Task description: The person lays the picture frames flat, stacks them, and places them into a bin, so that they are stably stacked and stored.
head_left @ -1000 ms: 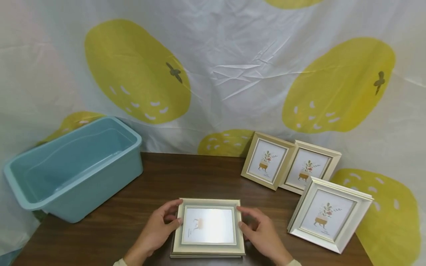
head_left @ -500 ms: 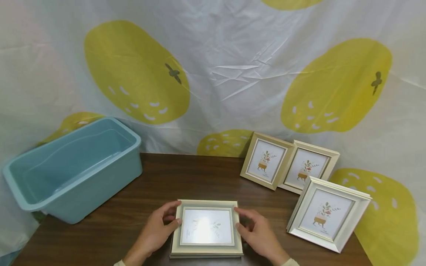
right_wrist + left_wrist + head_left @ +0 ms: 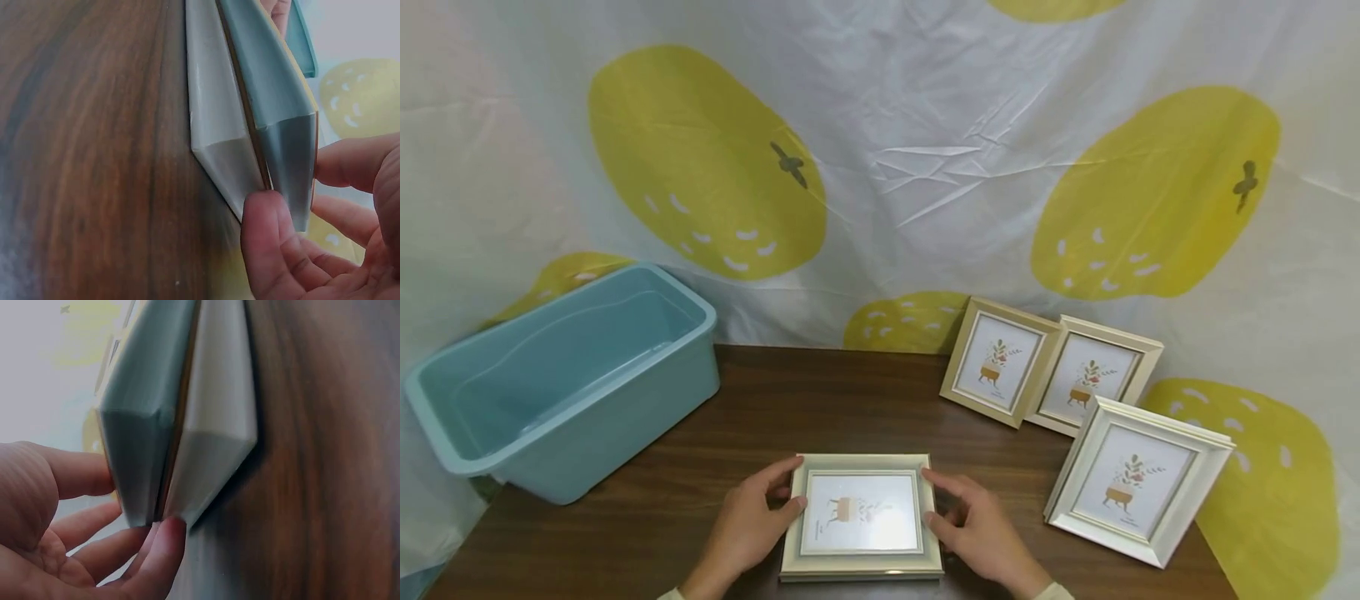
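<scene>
Two picture frames lie stacked, face up in the case of the top one, on the dark wooden table before me. The upper picture frame has a pale silver-gold border and a print of a potted plant turned sideways. In the left wrist view the lower frame shows as a whitish edge against the table, a thin brown seam between the two. My left hand grips the stack's left side between thumb and fingers. My right hand holds the right side likewise, its thumb at the seam.
Two gold-toned frames lean against the fruit-print cloth at the back right. Closer in, a white frame stands tilted. A blue plastic tub occupies the table's left side.
The upper frame has tipped slightly, and the glare on its glass has shifted so more of the print shows. Both hands keep their hold with only small movement.
</scene>
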### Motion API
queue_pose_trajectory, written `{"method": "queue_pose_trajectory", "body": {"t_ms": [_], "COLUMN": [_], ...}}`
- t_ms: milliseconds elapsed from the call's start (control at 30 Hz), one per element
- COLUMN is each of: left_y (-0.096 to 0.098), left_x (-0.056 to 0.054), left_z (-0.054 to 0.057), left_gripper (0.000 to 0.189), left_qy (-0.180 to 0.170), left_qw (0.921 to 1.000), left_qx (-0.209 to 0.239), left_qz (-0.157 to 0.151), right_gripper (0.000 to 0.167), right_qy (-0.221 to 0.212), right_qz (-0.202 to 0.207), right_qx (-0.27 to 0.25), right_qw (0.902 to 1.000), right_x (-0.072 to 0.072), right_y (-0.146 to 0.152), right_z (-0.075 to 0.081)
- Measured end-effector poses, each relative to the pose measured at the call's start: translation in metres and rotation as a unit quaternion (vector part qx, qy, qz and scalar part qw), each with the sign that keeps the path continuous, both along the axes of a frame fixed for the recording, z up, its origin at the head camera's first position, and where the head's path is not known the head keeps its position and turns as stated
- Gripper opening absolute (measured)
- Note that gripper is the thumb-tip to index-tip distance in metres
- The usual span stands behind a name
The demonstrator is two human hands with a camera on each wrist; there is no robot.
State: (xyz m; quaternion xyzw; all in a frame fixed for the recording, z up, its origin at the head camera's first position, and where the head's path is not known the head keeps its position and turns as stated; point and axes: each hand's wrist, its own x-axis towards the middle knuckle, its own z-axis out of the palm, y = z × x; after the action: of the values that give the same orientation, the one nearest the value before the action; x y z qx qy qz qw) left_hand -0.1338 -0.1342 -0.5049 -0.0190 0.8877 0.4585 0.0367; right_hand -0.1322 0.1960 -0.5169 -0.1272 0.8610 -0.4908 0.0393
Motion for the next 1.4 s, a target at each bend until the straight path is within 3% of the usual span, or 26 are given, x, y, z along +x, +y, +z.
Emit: {"method": "queue_pose_trajectory", "body": {"t_ms": [333,600,767,967,1200,1400], "left_y": [-0.004,-0.003,-0.004,-0.004,-0.005,-0.005], "left_x": [-0.001,-0.001,-0.001,-0.002,-0.002,-0.002], "left_z": [-0.002,-0.001,-0.001,-0.003,-0.004,-0.004], "left_gripper": [0.053,0.053,0.052,0.053,0.053,0.053], "left_qy": [-0.019,-0.016,-0.016,-0.022,-0.022,-0.026], "left_qw": [0.9992,0.9987,0.9988,0.9987,0.9989,0.9988], "left_qx": [0.034,0.047,0.046,0.045,0.041,0.042], "left_qz": [-0.01,-0.009,-0.006,-0.006,-0.006,-0.008], "right_gripper": [0.054,0.052,0.044,0.04,0.038,0.04], "right_qy": [-0.012,-0.029,0.037,0.129,0.165,0.189], "right_qz": [-0.001,-0.004,-0.016,-0.029,-0.031,-0.057], "right_qx": [0.01,-0.011,-0.007,0.003,0.006,0.013], "right_qw": [0.9999,0.9995,0.9992,0.9912,0.9858,0.9802], "right_x": [0.003,0.006,0.007,0.006,0.009,0.015], "right_y": [0.003,0.012,0.02,0.035,0.049,0.063], "right_z": [0.002,0.013,0.026,0.043,0.057,0.068]}}
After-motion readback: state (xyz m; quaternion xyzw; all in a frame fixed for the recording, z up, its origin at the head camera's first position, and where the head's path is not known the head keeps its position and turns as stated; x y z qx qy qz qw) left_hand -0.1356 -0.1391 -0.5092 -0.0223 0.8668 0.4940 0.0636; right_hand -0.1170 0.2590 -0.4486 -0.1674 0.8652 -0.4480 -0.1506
